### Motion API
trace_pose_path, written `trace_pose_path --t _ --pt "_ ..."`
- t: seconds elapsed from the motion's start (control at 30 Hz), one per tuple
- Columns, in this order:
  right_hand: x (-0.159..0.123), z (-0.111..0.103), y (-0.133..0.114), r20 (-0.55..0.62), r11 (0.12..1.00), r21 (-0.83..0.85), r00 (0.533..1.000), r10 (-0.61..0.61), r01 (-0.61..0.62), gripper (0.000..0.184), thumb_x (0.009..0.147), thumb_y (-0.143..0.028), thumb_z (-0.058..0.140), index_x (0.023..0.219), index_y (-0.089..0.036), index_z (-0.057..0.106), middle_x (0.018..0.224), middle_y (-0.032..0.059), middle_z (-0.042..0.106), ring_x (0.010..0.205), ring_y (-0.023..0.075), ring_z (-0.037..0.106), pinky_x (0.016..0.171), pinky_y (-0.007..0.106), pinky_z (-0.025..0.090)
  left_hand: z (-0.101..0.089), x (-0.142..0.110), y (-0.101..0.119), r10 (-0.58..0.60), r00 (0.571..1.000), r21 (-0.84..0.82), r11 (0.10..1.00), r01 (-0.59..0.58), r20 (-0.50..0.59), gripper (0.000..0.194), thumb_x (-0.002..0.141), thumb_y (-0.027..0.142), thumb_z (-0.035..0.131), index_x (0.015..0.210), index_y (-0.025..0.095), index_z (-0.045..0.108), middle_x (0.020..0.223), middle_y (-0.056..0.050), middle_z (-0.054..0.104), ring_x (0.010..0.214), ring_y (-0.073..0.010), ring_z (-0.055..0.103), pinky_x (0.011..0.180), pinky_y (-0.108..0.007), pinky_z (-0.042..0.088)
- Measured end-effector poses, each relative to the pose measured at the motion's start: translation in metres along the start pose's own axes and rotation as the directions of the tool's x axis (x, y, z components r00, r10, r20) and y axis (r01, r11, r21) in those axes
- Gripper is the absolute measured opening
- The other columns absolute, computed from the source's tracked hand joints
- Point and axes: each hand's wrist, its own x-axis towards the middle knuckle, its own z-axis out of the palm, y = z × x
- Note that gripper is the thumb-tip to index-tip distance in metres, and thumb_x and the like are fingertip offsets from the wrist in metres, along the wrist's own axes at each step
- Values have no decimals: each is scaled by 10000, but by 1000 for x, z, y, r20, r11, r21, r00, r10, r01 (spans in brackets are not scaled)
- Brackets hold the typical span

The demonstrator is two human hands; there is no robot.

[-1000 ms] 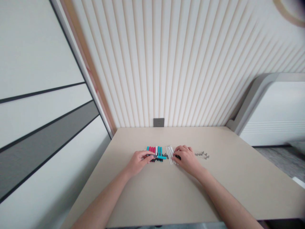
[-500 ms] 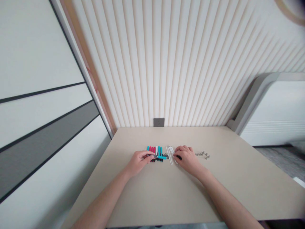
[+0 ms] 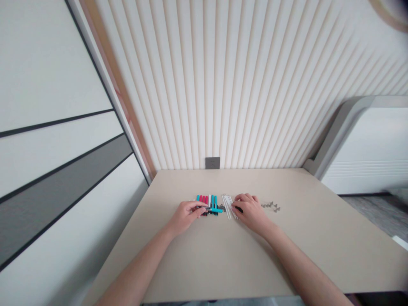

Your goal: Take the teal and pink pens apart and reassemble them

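Observation:
My left hand is closed around a pen part with a teal barrel and a darker end between the fingers. Beneath and behind it lies a row of pen pieces in teal, red and white, with black lower parts. My right hand rests at the right edge of several thin white sticks. Its fingers are drawn together at a small dark piece, mostly covered by them. Small grey pieces lie between the pen row and the sticks.
To the right of my right hand lie several small grey cone-like pieces. The beige table meets a ribbed wall with a dark socket. A white cabinet stands on the left, a pale padded headboard on the right.
My left hand stays in place with the teal pen part. At the right fingertips the white sticks have shifted slightly and lie more fanned out.

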Motion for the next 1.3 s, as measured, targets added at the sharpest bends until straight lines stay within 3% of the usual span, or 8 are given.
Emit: trace_pose_path --t 0.2,0.5,0.93,1.3 --pt "0 -1 2 -8 999 -34 1000 -11 10 275 945 -301 488 861 -258 746 1116 51 635 1037 213 517 894 360 306 0 0 1 3 1000 1 1000 -3 4 312 864 394 594 997 146 731 792 -54 712 648 -137 593 619 -221 446" --pt "-1 -2 1 7 997 -80 1000 -6 7 258 954 -269 474 967 -264 732 1170 79 617 1091 231 513 923 382 293 -1 0 5 -3 1000 41 999 3 -2 348 856 424 591 995 140 737 741 -50 693 650 -144 590 606 -221 440" --pt "-4 -15 11 80 991 31 988 -135 132 225 925 -310 523 1002 -306 734 1265 72 572 1181 235 475 1019 428 259 -1 0 3 7 1000 21 1000 -7 -10 313 858 394 600 992 145 735 738 -42 699 636 -137 594 608 -219 441" --pt "-3 -9 13 32 985 64 986 -163 160 220 932 -340 532 1068 -317 704 1257 66 574 1182 223 484 1039 431 252 -1 0 -2 12 1000 30 999 -13 10 317 869 395 594 1009 144 727 777 -49 709 641 -135 596 618 -219 449"
